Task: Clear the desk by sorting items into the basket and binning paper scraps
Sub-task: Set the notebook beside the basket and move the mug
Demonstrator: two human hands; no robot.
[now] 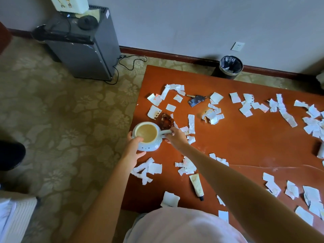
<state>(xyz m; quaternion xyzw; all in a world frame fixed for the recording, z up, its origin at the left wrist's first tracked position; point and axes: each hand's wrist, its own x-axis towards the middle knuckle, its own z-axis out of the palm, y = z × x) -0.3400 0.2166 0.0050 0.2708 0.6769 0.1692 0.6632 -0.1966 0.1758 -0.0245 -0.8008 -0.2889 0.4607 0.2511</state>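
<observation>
A pale blue mug with a cream inside stands at the left edge of the reddish desk. My left hand is cupped round its near side and rim. My right hand pinches its handle. Torn white paper scraps lie all over the desk. A brown hair clip sits just behind the mug. Black keys with a tag lie farther back. A cream tube lies near the front edge. No basket is in view.
A black waste bin with a dark liner stands on the carpet behind the desk by the wall. A grey cabinet with cables is at the back left. Striped fabric is at the lower left.
</observation>
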